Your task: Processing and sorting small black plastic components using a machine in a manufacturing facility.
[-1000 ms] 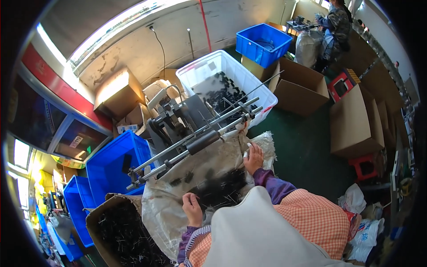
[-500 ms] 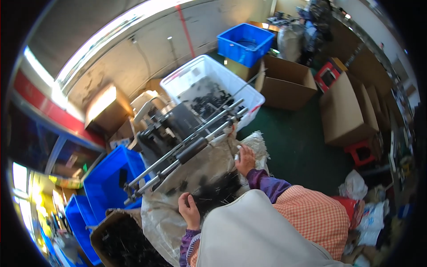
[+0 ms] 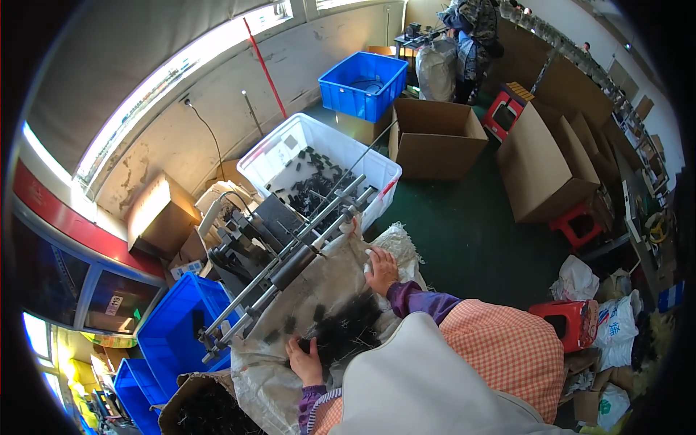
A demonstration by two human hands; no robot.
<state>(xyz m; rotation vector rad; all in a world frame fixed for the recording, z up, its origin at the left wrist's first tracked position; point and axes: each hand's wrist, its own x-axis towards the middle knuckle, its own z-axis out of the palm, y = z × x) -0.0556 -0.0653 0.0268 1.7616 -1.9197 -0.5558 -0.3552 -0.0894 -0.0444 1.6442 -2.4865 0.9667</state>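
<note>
Over a pale woven sack cloth [image 3: 254, 373], a dark heap of small black pieces [image 3: 348, 326] with thin light strands lies between my hands. At the heap's left edge, my left hand [image 3: 306, 364] has thumb and fingers around a small black piece [image 3: 304, 345]. My right hand [image 3: 383, 271] rests on the cloth beyond the heap, fingers spread, with white covers on some fingertips. A few single black pieces [image 3: 290, 323] lie on the cloth beside the heap. Just beyond stands a bench machine with metal rods and a dark roller [image 3: 293, 267].
Behind the machine is a white bin [image 3: 272, 156] holding black pieces. Blue crates [image 3: 170, 333] and a carton of black pieces [image 3: 188, 380] stand at left. Farther off are a blue crate [image 3: 362, 101], open cartons [image 3: 438, 156], red stools [image 3: 576, 226] and a person [image 3: 478, 43].
The view has shifted, and the scene sits lower and left. My left hand has come down to the heap's edge, its thumb and fingers now around a black piece. My right hand's fingers have spread.
</note>
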